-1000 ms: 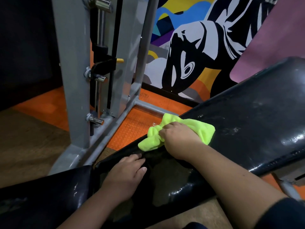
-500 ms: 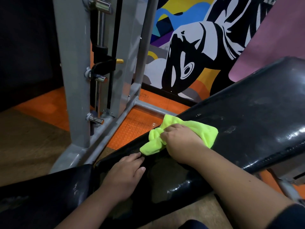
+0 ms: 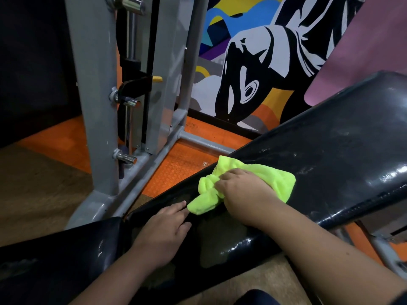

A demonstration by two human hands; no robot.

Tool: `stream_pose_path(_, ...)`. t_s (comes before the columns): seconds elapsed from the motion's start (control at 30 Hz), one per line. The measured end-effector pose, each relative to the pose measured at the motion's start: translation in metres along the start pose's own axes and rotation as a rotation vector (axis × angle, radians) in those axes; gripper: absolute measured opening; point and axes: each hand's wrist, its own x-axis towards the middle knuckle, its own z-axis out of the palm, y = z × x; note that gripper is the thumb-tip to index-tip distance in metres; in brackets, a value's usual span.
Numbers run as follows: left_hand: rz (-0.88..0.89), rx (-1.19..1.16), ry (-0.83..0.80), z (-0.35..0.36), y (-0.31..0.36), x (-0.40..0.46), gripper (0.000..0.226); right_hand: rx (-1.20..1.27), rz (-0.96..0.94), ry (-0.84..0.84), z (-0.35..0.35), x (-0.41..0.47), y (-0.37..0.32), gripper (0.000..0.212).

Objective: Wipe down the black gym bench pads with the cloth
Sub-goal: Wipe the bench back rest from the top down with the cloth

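— Cloth (image 3: 246, 183) sits bunched under the right hand (image 3: 244, 194), gripped and pressed on the back pad (image 3: 330, 155) near its lower end.
— Which way does the unwiped pad run?
— Up and right, along its long axis. The left hand (image 3: 165, 227) lies flat below, fingers straight, bracing.

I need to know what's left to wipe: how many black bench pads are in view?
2. The long inclined back pad runs from centre to upper right, under the yellow cloth and both hands. The seat pad lies lower left, beyond a narrow gap. Others may be out of frame.
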Motion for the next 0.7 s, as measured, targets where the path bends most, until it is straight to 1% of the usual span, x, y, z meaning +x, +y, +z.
stream_pose_path(0.1,-0.006,0.0,-0.008,0.001,-0.001,0.0,0.046,0.0,-0.05,-0.022,0.006,-0.008,-0.006,0.036)
stream_pose_path(0.17,-0.02,-0.013,-0.013,0.002,-0.002,-0.002,0.049,0.023,-0.047,-0.038,0.005,-0.016,-0.003,0.037)
stream_pose_path(0.27,-0.025,-0.024,-0.001,0.002,-0.001,-0.001,0.048,0.02,-0.015,0.021,0.004,-0.01,-0.003,0.035)
stream_pose_path(0.37,-0.013,-0.004,0.002,0.002,0.0,0.0,0.047,-0.001,-0.049,0.007,0.009,-0.014,-0.009,0.034)
stream_pose_path(0.43,-0.018,-0.002,-0.002,0.004,-0.002,-0.001,0.049,0.019,-0.036,-0.015,0.008,-0.021,-0.007,0.035)
stream_pose_path(0.57,-0.017,0.0,0.002,0.003,-0.001,-0.001,0.048,0.002,-0.006,0.042,0.006,-0.012,-0.01,0.032)
stream_pose_path(0.63,-0.015,0.01,0.003,0.002,0.0,-0.001,0.048,-0.013,-0.046,0.015,0.009,-0.018,-0.013,0.033)
stream_pose_path(0.7,-0.018,0.013,-0.003,0.003,0.001,-0.002,0.049,0.014,-0.045,-0.01,0.008,-0.028,-0.009,0.036)
